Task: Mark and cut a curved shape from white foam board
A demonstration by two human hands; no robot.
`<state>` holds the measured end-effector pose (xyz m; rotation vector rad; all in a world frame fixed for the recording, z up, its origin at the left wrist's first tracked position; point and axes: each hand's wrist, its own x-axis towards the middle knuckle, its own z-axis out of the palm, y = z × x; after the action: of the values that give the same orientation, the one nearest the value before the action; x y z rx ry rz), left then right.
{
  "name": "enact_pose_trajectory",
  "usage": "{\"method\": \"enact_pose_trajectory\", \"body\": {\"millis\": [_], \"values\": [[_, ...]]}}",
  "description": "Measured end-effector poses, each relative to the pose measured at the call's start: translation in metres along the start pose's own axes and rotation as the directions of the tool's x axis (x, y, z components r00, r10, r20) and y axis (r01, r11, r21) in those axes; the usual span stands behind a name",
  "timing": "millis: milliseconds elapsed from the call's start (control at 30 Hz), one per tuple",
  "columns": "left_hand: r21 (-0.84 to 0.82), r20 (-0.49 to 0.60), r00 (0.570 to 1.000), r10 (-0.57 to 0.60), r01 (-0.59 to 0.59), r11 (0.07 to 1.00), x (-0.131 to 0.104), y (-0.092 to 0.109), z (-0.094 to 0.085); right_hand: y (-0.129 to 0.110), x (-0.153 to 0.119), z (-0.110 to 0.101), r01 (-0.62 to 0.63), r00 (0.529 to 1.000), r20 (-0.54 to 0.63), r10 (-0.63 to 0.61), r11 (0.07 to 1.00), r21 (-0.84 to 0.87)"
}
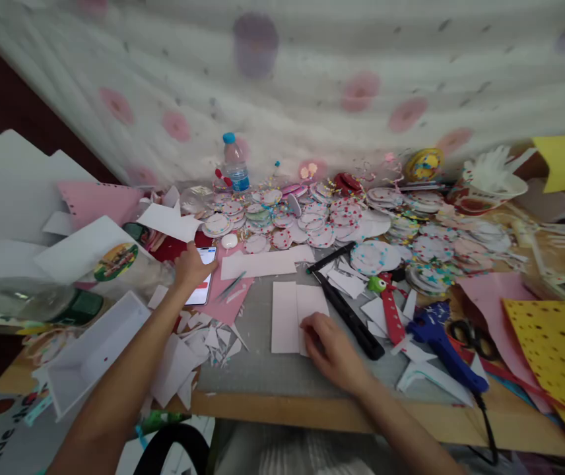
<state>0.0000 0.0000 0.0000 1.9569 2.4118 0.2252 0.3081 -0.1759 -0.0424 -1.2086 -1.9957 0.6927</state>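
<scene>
My left hand [193, 267] rests at the left edge of a lit phone [202, 280], its thumb over the screen; the fingers on the far side are partly hidden. Two white card pieces lie side by side on the grey mat [257, 336]: a left piece [284, 318] and a right piece [311, 299]. My right hand [329, 343] lies on the right piece with its fingers curled; whether it grips anything is hidden. Farther back is a long white strip [265, 261]. A black cutter knife [349, 316] lies right of the cards.
Decorated paper discs [315, 218] pile along the back near a water bottle [235, 163]. A blue glue gun [445, 346] and black scissors [470, 336] lie right. An open white box [97, 353] and paper scraps [213, 343] lie left.
</scene>
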Motion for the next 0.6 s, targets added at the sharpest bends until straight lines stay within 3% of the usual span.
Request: {"method": "enact_pose_trajectory", "body": {"millis": [133,167,233,333,400,500,600], "values": [[-0.07,-0.116,0.989,0.089,-0.098,0.993,-0.041,0.02,-0.012,-0.005,-0.017,-0.008,0.014,0.999,-0.029,-0.015,1.0,-0.02],[-0.109,-0.151,0.977,0.149,-0.167,0.98,-0.059,0.027,-0.014,-0.006,-0.023,-0.01,0.007,0.999,-0.038,-0.009,0.999,-0.039],[-0.337,-0.255,0.906,0.338,-0.411,0.847,-0.101,0.043,-0.014,-0.009,-0.035,-0.015,-0.027,0.998,-0.056,0.022,0.995,-0.094],[-0.419,-0.089,0.752,0.653,-0.623,0.66,-0.156,0.066,-0.003,-0.012,-0.049,-0.017,-0.108,0.992,-0.083,0.095,0.98,-0.168],[-0.414,0.01,0.687,0.726,-0.658,0.629,-0.176,0.077,0.01,-0.013,-0.055,-0.015,-0.129,0.989,-0.09,0.113,0.971,-0.199],[-0.392,0.073,0.666,0.743,-0.666,0.635,-0.183,0.082,0.027,-0.015,-0.059,-0.009,-0.099,0.994,-0.066,0.085,0.966,-0.237],[-0.373,0.067,0.665,0.744,-0.675,0.637,-0.183,0.078,0.033,-0.017,-0.063,-0.005,-0.061,0.998,-0.018,0.058,0.966,-0.25]]}}
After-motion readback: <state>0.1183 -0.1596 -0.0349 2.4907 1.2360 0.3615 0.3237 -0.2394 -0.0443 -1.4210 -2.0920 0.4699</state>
